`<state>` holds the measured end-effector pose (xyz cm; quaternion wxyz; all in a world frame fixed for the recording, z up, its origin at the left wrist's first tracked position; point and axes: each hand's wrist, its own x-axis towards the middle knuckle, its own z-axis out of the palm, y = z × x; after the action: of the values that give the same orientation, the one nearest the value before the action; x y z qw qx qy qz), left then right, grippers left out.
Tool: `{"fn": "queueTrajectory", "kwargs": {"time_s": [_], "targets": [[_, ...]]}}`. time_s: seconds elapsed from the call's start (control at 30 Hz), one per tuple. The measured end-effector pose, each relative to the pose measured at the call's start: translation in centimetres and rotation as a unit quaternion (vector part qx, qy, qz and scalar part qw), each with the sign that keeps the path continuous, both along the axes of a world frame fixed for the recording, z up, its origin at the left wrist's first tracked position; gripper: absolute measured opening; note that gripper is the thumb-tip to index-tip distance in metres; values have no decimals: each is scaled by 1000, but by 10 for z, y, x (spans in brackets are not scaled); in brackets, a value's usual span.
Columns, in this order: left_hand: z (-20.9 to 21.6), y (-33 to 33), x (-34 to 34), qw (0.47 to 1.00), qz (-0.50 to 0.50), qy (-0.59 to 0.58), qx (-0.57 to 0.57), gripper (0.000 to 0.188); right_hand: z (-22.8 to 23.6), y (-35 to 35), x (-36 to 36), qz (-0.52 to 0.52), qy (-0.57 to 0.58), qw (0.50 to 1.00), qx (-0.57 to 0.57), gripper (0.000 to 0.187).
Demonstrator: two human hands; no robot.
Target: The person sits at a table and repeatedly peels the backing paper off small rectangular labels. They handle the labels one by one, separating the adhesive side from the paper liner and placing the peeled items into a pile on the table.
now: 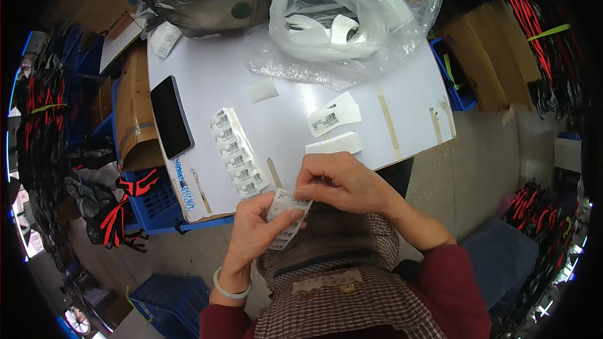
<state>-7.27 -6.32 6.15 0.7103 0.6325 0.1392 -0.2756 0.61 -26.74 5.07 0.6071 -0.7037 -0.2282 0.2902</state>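
Over my lap at the table's front edge, my left hand point(260, 226) grips a sheet of barcode labels point(287, 218), its thumb pressed across the face. The fingers of my right hand point(336, 182) are pinched at the top right corner of that same sheet; whether a single label is between them is hidden. On the table to the left lies a stack of barcode label sheets point(235, 154), fanned slightly. Beyond my right hand are a small white stack of slips point(336, 143) and some loose white labels point(333, 116), one with a printed barcode.
The white table point(213, 91) holds a dark phone point(171, 117) at left and a clear plastic bag point(352, 44) with white label strips at the back. A black bag point(201, 0) sits back left. Cardboard boxes point(493, 56) and blue crates point(169, 298) stand around the table.
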Motion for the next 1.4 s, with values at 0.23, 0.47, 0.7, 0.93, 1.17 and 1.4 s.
{"fn": "queueTrajectory", "kwargs": {"time_s": [0.23, 0.47, 0.7, 0.93, 1.17, 1.4], "targets": [[-8, -5, -1, 996, -30, -77, 31, 13, -21, -11, -8, 29, 296, 941, 162, 20], [-7, -13, 6, 953, -82, -270, 108, 16, -28, -15, -22, 42, 403, 891, 203, 20], [-5, -35, -9, 975, 72, -191, 89, 23, -14, -17, -31, -62, 268, 956, 97, 16], [-10, -31, -23, 964, 9, -244, 103, 22, -7, -32, -54, -180, -147, 973, 3, 17], [-17, -42, -20, 986, 54, -126, 95, 15, -12, -55, -49, -263, -114, 957, 31, 16], [-24, -34, 23, 953, 15, -171, 248, 17, -13, -76, -6, -271, -31, 961, -55, 42]]}}
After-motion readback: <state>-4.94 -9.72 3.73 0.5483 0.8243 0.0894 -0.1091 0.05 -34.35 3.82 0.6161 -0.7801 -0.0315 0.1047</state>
